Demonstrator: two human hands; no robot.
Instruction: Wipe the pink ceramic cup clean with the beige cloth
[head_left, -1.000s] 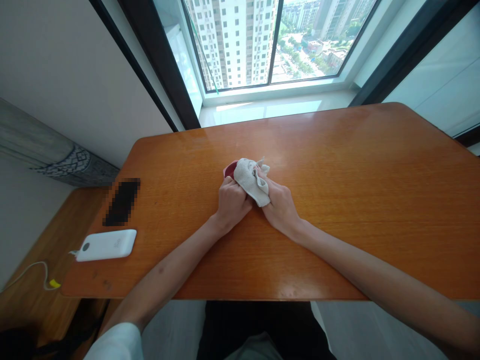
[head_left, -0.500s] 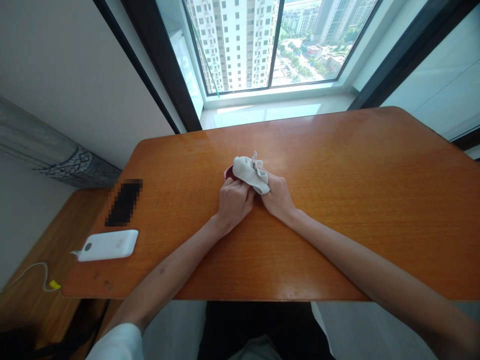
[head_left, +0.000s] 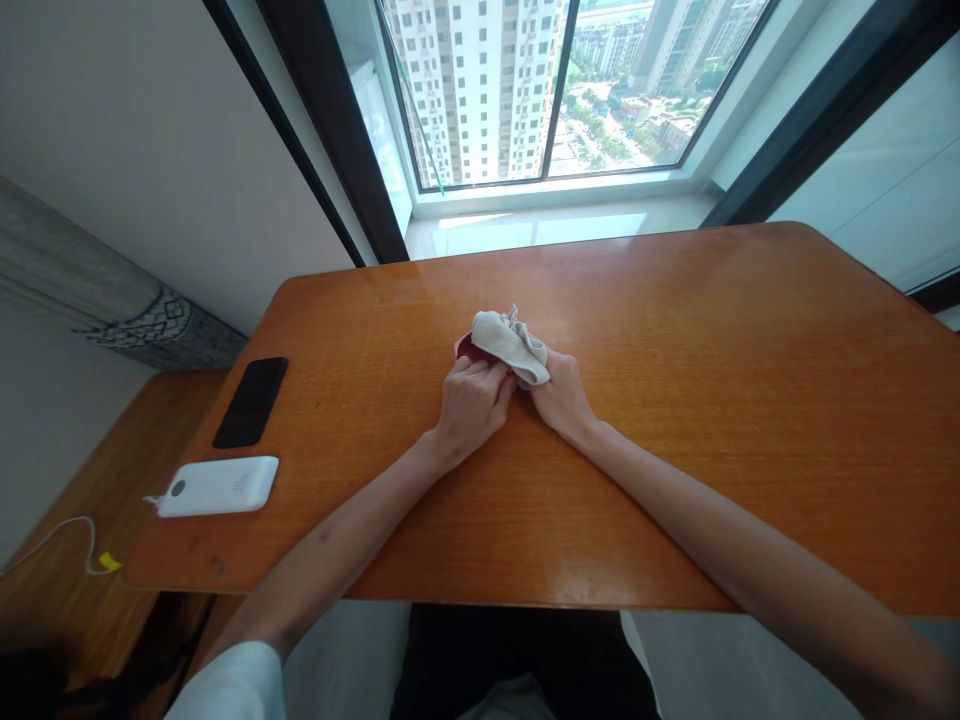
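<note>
Both my hands meet near the middle of an orange wooden table point(head_left: 697, 400). My left hand point(head_left: 472, 405) has its fingers curled over a small dark red object point(head_left: 466, 348), which is mostly hidden. A crumpled white cloth point(head_left: 510, 345) lies over that object. My right hand point(head_left: 564, 395) presses against the cloth's lower right side, with its fingers partly tucked beneath the fabric. I cannot tell what kind of object the red thing is.
A black phone point(head_left: 250, 402) and a white power bank point(head_left: 217, 487) lie at the table's left end. A thin white cable point(head_left: 60, 545) runs over a lower wooden ledge. A large window point(head_left: 547, 90) stands beyond the far edge.
The cloth has shifted slightly on the red object, and both hands have eased a little to the right. A little more red shows at the cloth's left edge.
</note>
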